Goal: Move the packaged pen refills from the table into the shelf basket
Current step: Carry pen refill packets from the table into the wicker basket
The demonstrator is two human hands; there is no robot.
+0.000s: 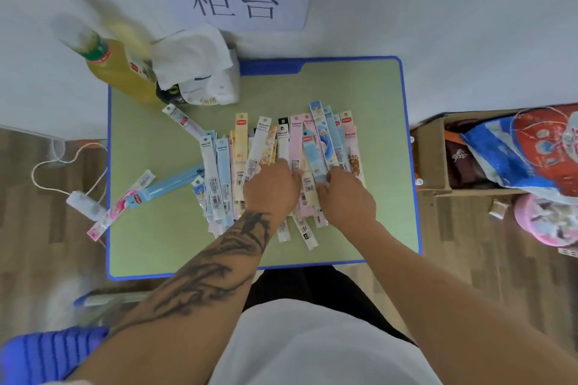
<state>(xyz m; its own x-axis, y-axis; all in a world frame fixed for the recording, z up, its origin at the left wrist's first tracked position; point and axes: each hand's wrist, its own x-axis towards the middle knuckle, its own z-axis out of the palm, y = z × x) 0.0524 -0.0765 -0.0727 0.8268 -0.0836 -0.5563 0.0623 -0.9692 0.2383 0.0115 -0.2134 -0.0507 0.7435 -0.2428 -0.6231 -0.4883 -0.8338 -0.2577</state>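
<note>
You are leaning over the green counter (150, 247), which is carrying everything your hands are working on. Beyond your grip, at the counter's far left corner, a yellow drink bottle (115, 72) is standing beside a crumpled white bag (200, 72). The refill packs (281, 147) are lying fanned in a loose heap right under both hands, and a few stray packs (147, 194) are sitting well off to the left of your grip, some hanging over the counter's edge. Your left hand (271, 187) is pressing down on the heap with fingers bent; I cannot tell whether it is holding a pack. Your right hand (345, 195), just beside it, is pinching a light blue pack (314, 153).
</note>
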